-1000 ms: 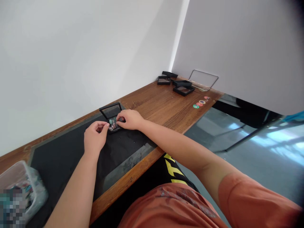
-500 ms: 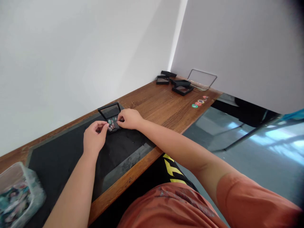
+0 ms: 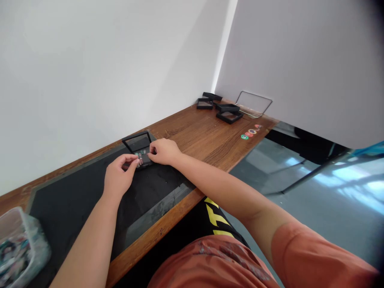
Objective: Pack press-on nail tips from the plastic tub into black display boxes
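Observation:
A small black hinged case (image 3: 146,159) lies on the black mat, its framed lid (image 3: 138,142) tilted up at the back. Several small coloured pieces (image 3: 141,155), greenish and pinkish, sit on its dark base. At the case's left side, my left hand (image 3: 118,170) has thumb and forefinger pinched together over the pieces; what is between the fingertips is too small to make out. My right hand (image 3: 164,152) is closed at the case's right edge, thumb and curled forefinger gripping it. My fingers hide parts of both sides of the case.
A clear plastic tub (image 3: 33,240) of mixed small pieces stands at the near left on the mat (image 3: 72,204). Several black frames (image 3: 229,116) and a thin wire-edged stand (image 3: 255,105) are at the table's far end. Round colourful stickers or badges (image 3: 252,131) lie near the right edge.
The left fingertips have shifted slightly right over the coloured pieces. The right hand stays at the case's right edge. The whole view has shifted a little.

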Action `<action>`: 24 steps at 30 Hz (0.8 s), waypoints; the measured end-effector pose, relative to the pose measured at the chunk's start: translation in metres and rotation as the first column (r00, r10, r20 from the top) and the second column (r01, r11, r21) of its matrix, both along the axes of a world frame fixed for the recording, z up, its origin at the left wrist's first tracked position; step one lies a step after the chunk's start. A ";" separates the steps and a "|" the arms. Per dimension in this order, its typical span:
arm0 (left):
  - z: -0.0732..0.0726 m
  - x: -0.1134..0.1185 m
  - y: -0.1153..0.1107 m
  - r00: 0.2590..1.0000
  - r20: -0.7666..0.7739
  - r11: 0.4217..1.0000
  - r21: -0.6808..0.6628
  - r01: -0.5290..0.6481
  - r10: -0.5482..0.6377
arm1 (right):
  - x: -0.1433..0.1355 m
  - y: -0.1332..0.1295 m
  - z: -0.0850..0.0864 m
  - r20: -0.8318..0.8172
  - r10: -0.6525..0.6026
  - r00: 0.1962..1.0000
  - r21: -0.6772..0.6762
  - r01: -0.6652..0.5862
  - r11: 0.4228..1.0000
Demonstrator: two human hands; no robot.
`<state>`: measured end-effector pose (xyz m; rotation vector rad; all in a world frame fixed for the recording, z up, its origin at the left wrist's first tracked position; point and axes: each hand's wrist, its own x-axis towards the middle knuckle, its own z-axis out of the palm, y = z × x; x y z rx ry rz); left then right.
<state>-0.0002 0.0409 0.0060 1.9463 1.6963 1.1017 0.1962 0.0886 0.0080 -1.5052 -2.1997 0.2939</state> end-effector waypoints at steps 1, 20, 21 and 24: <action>-0.001 0.000 0.001 0.999 0.034 1.000 -0.005 0.003 -0.003 | 0.000 0.000 0.000 -0.005 -0.015 1.000 -0.003 0.015 1.000; 0.001 0.000 0.011 0.647 0.746 0.971 -0.237 0.037 0.157 | 0.006 0.004 0.000 -0.327 0.286 0.901 0.096 -0.270 0.958; 0.003 0.000 0.011 0.633 0.759 0.971 -0.236 0.047 0.153 | 0.006 0.005 -0.001 -0.355 0.347 0.868 0.116 -0.328 0.938; 0.005 0.002 0.009 0.642 0.758 0.970 -0.227 0.091 0.117 | 0.003 0.004 -0.005 -0.415 0.448 0.792 0.130 -0.436 0.890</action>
